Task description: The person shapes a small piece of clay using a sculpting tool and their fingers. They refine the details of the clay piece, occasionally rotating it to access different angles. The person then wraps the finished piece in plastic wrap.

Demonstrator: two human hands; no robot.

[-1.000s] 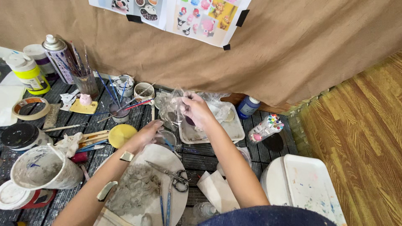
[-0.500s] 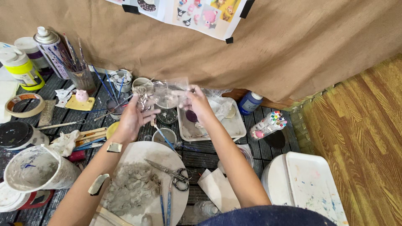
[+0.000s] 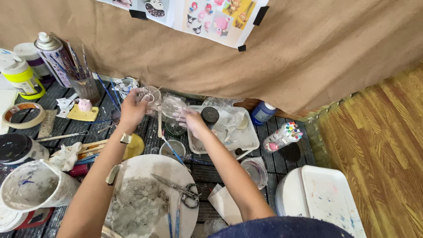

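Observation:
My left hand (image 3: 132, 109) and my right hand (image 3: 190, 120) both hold a crinkled clear plastic bag (image 3: 165, 105) above the dark slatted table (image 3: 291, 163). The left hand pinches the bag's left top corner, close to a small metal ring. The right hand grips its right side. Below the bag stand a small cup (image 3: 172, 148) with a blue brush in it and a yellow dish (image 3: 135, 145). A round white board (image 3: 150, 194) with grey clay and scissors (image 3: 178, 190) lies near me.
A white tray (image 3: 241, 137) with a black lid sits right of my hands. Spray cans, a jar of brushes (image 3: 83, 83), a tape roll (image 3: 23, 115), a pink figurine (image 3: 84, 105), a blue bottle (image 3: 263, 113) and a white tub (image 3: 324, 203) surround them. Brown cloth hangs behind.
My left hand rose from the table to the bag, and both hands lifted and spread it. The view shifted down slightly.

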